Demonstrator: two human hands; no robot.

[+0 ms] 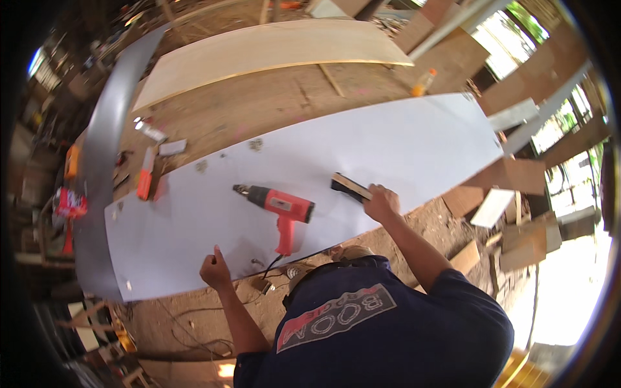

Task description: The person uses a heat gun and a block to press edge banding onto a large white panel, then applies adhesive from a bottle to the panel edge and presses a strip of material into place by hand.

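in the head view, the person's right hand [383,203] is closed around one end of a flat, dark block-shaped hand tool with a pale, wood-coloured strip along it [349,187]. the grip is narrow, the knuckles face up, and the tool's free end points left and slightly away from the body. the tool is over the middle-right part of a long, smooth, pale grey-white panel [401,142]; whether its underside touches the surface cannot be told. the right forearm slants up and leftward from a short navy sleeve [466,304], across the panel's near edge.

the left hand [215,268] is at the near edge of the panel, toward its left part. its fingers are curled into a narrow, loose fist with the thumb standing up, and its forearm slants up and leftward. whether the fist touches the panel cannot be told.

between the hands, farther onto the panel, lies a red and black pistol-shaped heat gun [281,207], its metal nozzle pointing left and its handle toward the person. a black cord [270,266] runs from the handle over the near edge. past the far edge lies a long, pale wooden board [272,52].
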